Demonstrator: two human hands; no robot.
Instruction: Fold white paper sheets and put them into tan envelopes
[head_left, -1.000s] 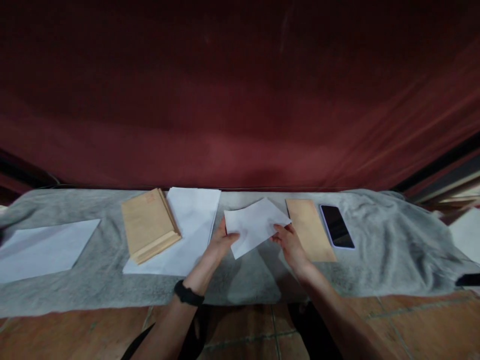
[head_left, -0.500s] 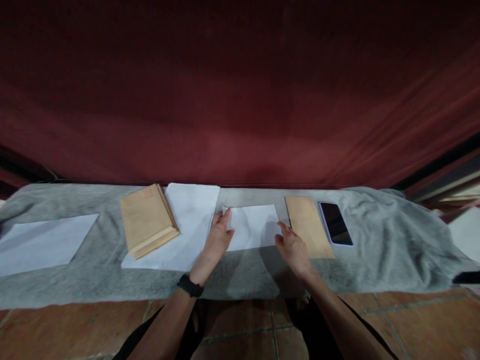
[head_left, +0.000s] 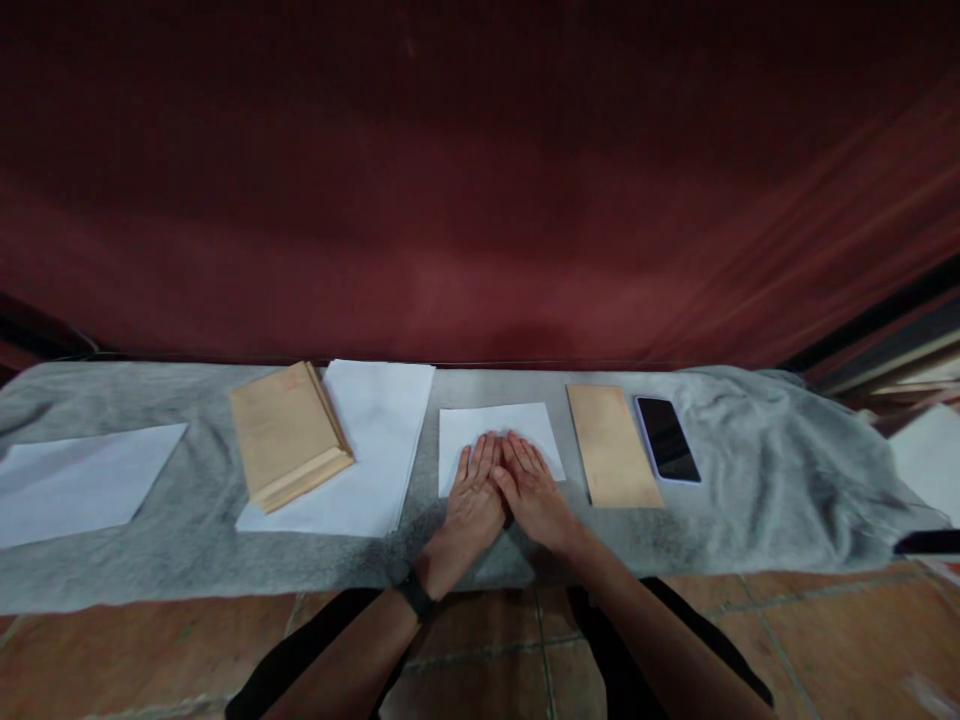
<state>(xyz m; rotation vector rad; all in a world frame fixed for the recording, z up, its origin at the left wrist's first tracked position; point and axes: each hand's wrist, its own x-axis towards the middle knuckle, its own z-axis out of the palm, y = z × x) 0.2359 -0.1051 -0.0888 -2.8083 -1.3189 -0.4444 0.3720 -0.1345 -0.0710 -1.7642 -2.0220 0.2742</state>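
Note:
A folded white sheet [head_left: 495, 420] lies on the grey cloth in front of me. My left hand [head_left: 475, 497] rests flat on its near part, fingers stretched out. Beside it, touching, my right hand [head_left: 531, 492] also lies flat on the sheet with straight fingers. Both hands cover the sheet's near middle edge, and neither grips anything. To the right of the sheet is a single brown envelope [head_left: 613, 447]. On the left, a stack of brown envelopes [head_left: 285, 430] sits partly over a pile of white paper [head_left: 386, 430].
A phone [head_left: 668, 440] with a pale case lies right of the single envelope. Another white sheet [head_left: 82, 480] is at the far left of the cloth-covered surface [head_left: 780, 470]. A dark red cloth wall [head_left: 480, 220] rises behind it.
Both hands have moved inward and toward me from the sheet's left and right edges. They now lie side by side, with fingers flattened on the paper.

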